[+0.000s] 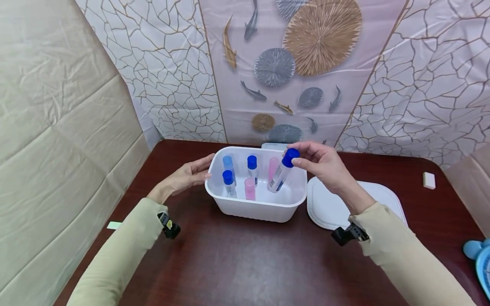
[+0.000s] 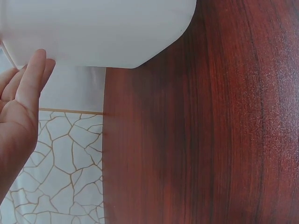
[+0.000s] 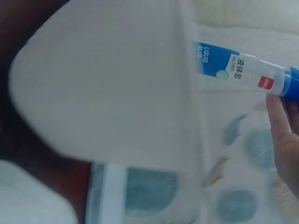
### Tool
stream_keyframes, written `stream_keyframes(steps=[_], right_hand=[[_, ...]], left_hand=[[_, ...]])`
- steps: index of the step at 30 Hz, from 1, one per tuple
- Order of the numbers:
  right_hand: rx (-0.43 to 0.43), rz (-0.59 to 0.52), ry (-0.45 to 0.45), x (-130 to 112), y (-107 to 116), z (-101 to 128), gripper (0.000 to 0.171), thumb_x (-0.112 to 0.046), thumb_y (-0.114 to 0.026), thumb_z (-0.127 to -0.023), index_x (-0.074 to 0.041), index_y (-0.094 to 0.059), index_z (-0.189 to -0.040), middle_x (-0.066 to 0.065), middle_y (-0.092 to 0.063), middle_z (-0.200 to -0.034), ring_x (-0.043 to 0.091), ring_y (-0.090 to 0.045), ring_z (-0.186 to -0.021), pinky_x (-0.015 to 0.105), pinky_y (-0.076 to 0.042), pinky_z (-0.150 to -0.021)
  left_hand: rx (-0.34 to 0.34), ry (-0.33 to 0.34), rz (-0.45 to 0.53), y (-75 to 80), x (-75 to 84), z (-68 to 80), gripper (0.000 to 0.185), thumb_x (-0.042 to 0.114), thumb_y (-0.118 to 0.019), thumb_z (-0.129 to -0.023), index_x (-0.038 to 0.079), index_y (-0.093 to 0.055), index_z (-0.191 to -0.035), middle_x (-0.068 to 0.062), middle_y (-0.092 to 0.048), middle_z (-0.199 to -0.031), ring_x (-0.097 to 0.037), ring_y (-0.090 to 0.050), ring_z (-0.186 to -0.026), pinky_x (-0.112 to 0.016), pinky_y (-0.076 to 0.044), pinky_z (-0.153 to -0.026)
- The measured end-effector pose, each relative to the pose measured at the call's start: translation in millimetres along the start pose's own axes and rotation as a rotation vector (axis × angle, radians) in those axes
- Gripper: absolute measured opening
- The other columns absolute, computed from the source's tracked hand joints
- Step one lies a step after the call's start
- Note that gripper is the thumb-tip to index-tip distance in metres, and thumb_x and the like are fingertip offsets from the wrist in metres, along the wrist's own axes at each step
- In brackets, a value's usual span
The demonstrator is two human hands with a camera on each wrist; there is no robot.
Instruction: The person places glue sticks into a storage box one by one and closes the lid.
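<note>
A white plastic bin (image 1: 260, 210) stands on the table, with several small bottles upright inside. Two have dark blue caps, one a light blue cap (image 1: 227, 162), and two are pink bottles (image 1: 250, 189). My right hand (image 1: 323, 163) pinches the dark blue cap of a clear liquid glue bottle (image 1: 280, 175), which tilts over the bin's right part. In the right wrist view its blue "LIQUID GLUE" label (image 3: 212, 59) shows beside the bin wall. My left hand (image 1: 187, 175) rests against the bin's left end with fingers extended, also seen in the left wrist view.
A white lid (image 1: 377, 195) lies on the dark red table (image 1: 245, 263) right of the bin. Farther right are a white block (image 1: 429, 180) and a blue item (image 1: 483, 259) at the edge. A pale green strip (image 1: 114, 225) lies at the left edge. Patterned cloth hangs behind.
</note>
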State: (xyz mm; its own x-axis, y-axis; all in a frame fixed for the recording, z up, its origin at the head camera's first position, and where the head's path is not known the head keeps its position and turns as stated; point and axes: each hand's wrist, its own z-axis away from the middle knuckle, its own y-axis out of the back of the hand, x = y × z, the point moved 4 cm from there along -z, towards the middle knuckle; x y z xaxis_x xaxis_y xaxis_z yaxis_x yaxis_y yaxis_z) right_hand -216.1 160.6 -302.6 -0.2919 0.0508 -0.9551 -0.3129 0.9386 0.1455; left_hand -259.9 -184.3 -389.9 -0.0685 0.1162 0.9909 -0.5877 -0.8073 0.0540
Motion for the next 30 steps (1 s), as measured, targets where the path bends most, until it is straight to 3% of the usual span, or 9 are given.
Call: stream_keyframes(steps=[7, 11, 17, 25, 30], right_hand=[[-0.196, 0.152, -0.130, 33.4, 1.7, -13.5, 0.031, -0.007, -0.066, -0.087, 0.003, -0.058, -0.115, -0.002, -0.068, -0.096, 0.010, -0.064, -0.089, 0.022, -0.055, -0.078], [-0.351, 0.196, -0.133, 39.7, -2.1, -19.8, 0.030, -0.005, -0.067, -0.086, 0.004, -0.059, -0.114, 0.007, -0.067, -0.101, 0.012, -0.064, -0.090, 0.024, -0.055, -0.077], [-0.533, 0.224, -0.150, 46.6, -9.7, -26.4, 0.029, -0.006, -0.068, -0.085, 0.002, -0.059, -0.112, 0.011, -0.067, -0.104, 0.015, -0.063, -0.098, 0.025, -0.053, -0.084], [-0.669, 0.240, -0.161, 51.2, -21.4, -30.7, 0.024, -0.003, -0.068, -0.085, 0.004, -0.059, -0.107, 0.015, -0.067, -0.104, 0.018, -0.064, -0.098, 0.026, -0.054, -0.084], [-0.706, 0.282, -0.135, 50.1, -27.4, -31.5, 0.021, 0.004, -0.066, -0.083, 0.006, -0.059, -0.103, 0.017, -0.067, -0.102, 0.023, -0.064, -0.099, 0.027, -0.054, -0.085]], left_hand=[[-0.017, -0.014, 0.004, -1.0, 1.2, -0.7, 0.070, 0.006, -0.059, -0.092, 0.016, -0.022, -0.151, -0.010, -0.026, -0.154, -0.030, -0.032, -0.138, -0.046, -0.038, -0.104], [-0.018, -0.015, 0.002, -1.2, 1.9, -0.9, 0.070, 0.004, -0.058, -0.092, 0.015, -0.022, -0.151, -0.010, -0.026, -0.154, -0.031, -0.032, -0.138, -0.045, -0.039, -0.103], [-0.004, -0.004, -0.007, -1.3, 1.8, -0.1, 0.071, 0.006, -0.059, -0.092, 0.016, -0.022, -0.151, -0.009, -0.025, -0.155, -0.030, -0.031, -0.138, -0.046, -0.039, -0.103], [-0.003, 0.002, -0.006, -1.0, 0.7, 0.8, 0.071, 0.007, -0.060, -0.091, 0.017, -0.022, -0.151, -0.008, -0.025, -0.155, -0.029, -0.032, -0.138, -0.047, -0.037, -0.104], [0.005, 0.007, -0.010, -0.2, 0.5, 1.3, 0.071, 0.009, -0.061, -0.091, 0.018, -0.024, -0.150, -0.006, -0.027, -0.154, -0.028, -0.033, -0.138, -0.049, -0.035, -0.105]])
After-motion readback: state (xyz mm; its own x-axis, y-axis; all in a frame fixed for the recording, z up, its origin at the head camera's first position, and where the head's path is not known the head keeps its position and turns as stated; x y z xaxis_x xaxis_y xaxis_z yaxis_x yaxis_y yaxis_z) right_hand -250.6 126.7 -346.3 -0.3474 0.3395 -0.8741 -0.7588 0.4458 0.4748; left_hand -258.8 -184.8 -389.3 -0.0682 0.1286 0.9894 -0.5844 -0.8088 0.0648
